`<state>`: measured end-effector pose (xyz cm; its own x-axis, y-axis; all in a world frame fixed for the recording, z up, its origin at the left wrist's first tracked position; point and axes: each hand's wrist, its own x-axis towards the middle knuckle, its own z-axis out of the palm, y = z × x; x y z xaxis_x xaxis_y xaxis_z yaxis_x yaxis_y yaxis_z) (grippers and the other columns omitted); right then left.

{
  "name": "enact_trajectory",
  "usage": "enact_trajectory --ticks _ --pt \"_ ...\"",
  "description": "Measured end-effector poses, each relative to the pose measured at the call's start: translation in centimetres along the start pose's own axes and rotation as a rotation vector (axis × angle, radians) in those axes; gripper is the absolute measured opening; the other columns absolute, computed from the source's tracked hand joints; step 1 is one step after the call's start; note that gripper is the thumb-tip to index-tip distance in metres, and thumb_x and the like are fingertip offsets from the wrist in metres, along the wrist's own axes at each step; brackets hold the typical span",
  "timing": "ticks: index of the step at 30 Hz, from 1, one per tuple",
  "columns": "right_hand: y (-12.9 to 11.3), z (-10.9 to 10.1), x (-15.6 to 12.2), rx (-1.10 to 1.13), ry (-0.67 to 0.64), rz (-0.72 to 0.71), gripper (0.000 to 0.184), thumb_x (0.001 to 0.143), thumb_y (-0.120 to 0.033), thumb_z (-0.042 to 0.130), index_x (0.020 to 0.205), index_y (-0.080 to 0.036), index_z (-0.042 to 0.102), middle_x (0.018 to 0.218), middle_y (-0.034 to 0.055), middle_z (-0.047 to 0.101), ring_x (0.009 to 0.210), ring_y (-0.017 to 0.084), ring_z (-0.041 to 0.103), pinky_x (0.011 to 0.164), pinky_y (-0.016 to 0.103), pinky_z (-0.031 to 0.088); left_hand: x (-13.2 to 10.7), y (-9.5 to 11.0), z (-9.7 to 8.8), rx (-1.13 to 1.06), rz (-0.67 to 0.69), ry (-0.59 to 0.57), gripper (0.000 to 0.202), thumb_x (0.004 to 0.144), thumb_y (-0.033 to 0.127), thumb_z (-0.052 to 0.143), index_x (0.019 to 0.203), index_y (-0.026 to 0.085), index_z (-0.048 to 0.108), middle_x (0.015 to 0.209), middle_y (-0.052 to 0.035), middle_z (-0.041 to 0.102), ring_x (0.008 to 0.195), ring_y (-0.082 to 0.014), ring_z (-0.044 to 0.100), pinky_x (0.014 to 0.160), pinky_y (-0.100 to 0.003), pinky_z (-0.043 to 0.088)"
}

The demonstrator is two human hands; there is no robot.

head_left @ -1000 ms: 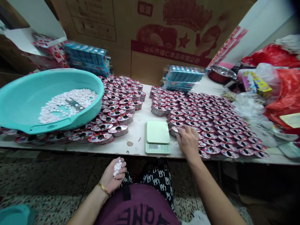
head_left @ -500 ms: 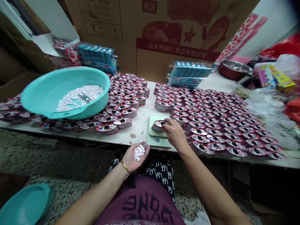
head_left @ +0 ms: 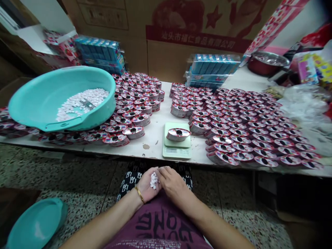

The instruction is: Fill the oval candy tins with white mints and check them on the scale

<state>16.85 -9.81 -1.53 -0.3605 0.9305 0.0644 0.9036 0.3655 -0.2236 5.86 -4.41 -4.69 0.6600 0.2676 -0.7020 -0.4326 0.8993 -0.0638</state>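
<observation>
- At the bottom centre of the frame, a person in a purple shirt [head_left: 155, 224] holds both bare hands close together at the counter's near edge.
- The left hand [head_left: 146, 186], a gold bracelet [head_left: 140, 195] at its wrist, is palm up, fingers loosely curled, cupping a small heap of white pellets [head_left: 154, 180].
- The right hand [head_left: 175, 181] is palm down, its fingertips at the heap's right side. Whether its grip is pinched on pellets or apart I cannot tell, as the back of the hand hides the undersides.
- Just past the hands, slightly right of centre, a pale green scale [head_left: 176, 153] sits on the white counter [head_left: 153, 131]. Its display is too small to read.
- On the scale lies one oval container [head_left: 178, 139] with a dark hole in its top. It is directly above the right hand in the frame, apart from it, long axis running left to right; the right hand is nearer to it than the left.
- To the right stand packed rows of matching containers [head_left: 249, 131]; a second group [head_left: 129, 108] stands left of centre, partly hidden by a turquoise basin [head_left: 33, 97] with more pellets and a metal tool [head_left: 87, 103] inside.
- At the back, blue packs [head_left: 100, 52] stand before a printed cardboard box [head_left: 166, 62], cut off by the top edge.
</observation>
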Motion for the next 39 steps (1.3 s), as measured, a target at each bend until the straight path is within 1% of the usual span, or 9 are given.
enact_trajectory --ticks 4,12,19,23,27,30,33,37,39 --pt "1.0 -0.4 -0.1 0.000 -0.036 0.008 0.019 0.078 -0.010 0.044 0.095 -0.012 0.051 0.087 0.0078 0.051 0.077 0.018 0.044 0.069 0.031 0.041 -0.3 -0.1 0.7 0.019 -0.015 0.015 0.011 0.073 0.014 0.048 0.063 0.011 0.050 0.054 -0.0007 0.058 0.050 -0.0091 0.057 0.054 -0.021 0.047" --pt "1.3 -0.4 -0.2 0.058 -0.025 -0.038 0.015 0.081 -0.013 0.041 0.091 -0.011 0.053 0.091 0.0085 0.051 0.079 0.017 0.044 0.069 0.029 0.043 -0.1 0.4 0.4 0.038 -0.048 0.051 0.010 0.072 0.014 0.050 0.064 0.010 0.052 0.055 -0.0019 0.059 0.051 -0.0096 0.056 0.054 -0.022 0.047" --pt "3.4 -1.8 0.7 0.105 0.048 0.011 0.025 0.081 -0.012 0.041 0.105 -0.010 0.050 0.099 0.0105 0.052 0.084 0.018 0.044 0.073 0.030 0.044 0.0 1.3 3.6 0.097 0.007 -0.064 0.013 0.074 0.012 0.046 0.077 0.007 0.058 0.067 -0.0053 0.063 0.063 -0.0123 0.059 0.063 -0.026 0.048" --pt "4.6 -2.7 1.4 0.189 0.172 0.015 0.021 0.082 -0.014 0.040 0.098 -0.011 0.053 0.096 0.0100 0.054 0.086 0.017 0.046 0.074 0.030 0.045 0.3 1.7 5.2 0.074 0.019 -0.127 0.013 0.074 0.012 0.046 0.076 0.007 0.058 0.068 -0.0055 0.063 0.065 -0.0116 0.059 0.068 -0.025 0.048" --pt "6.5 -5.2 2.6 0.261 0.355 0.033 0.019 0.081 -0.016 0.043 0.095 -0.015 0.055 0.091 0.0077 0.055 0.086 0.014 0.049 0.075 0.029 0.045 0.4 2.5 6.5 0.054 0.054 -0.217 0.016 0.074 0.012 0.045 0.083 0.006 0.057 0.077 -0.0084 0.064 0.075 -0.0140 0.061 0.075 -0.028 0.047" --pt "8.5 -7.0 4.1 0.228 0.450 0.098 0.017 0.080 -0.017 0.044 0.091 -0.016 0.057 0.087 0.0063 0.056 0.084 0.014 0.051 0.075 0.028 0.045 0.7 3.0 7.7 0.082 0.085 -0.219 0.020 0.074 0.013 0.046 0.089 0.006 0.056 0.089 -0.0126 0.063 0.088 -0.0194 0.059 0.078 -0.030 0.047" --pt "10.6 -7.6 5.6 0.182 0.472 0.126 0.018 0.081 -0.018 0.043 0.089 -0.017 0.058 0.083 0.0053 0.057 0.079 0.013 0.053 0.072 0.027 0.045 1.4 3.4 8.5 0.088 0.120 -0.195 0.022 0.073 0.014 0.047 0.092 0.006 0.056 0.092 -0.0135 0.062 0.093 -0.0216 0.057 0.078 -0.029 0.047" --pt "12.2 -7.9 6.1 0.132 0.403 0.120 0.019 0.081 -0.019 0.044 0.092 -0.017 0.059 0.084 0.0057 0.058 0.080 0.014 0.053 0.072 0.027 0.044 2.3 3.8 7.9 0.075 0.149 -0.202 0.024 0.072 0.015 0.049 0.093 0.006 0.056 0.095 -0.0145 0.062 0.096 -0.0243 0.055 0.079 -0.031 0.048" --pt "11.8 -8.0 5.4 0.105 0.439 0.133 0.020 0.081 -0.018 0.042 0.093 -0.017 0.058 0.088 0.0065 0.059 0.084 0.015 0.053 0.075 0.029 0.044 2.5 4.2 6.8 0.071 0.157 -0.161 0.022 0.072 0.014 0.049 0.091 0.006 0.056 0.092 -0.0150 0.062 0.095 -0.0243 0.056 0.078 -0.032 0.048"
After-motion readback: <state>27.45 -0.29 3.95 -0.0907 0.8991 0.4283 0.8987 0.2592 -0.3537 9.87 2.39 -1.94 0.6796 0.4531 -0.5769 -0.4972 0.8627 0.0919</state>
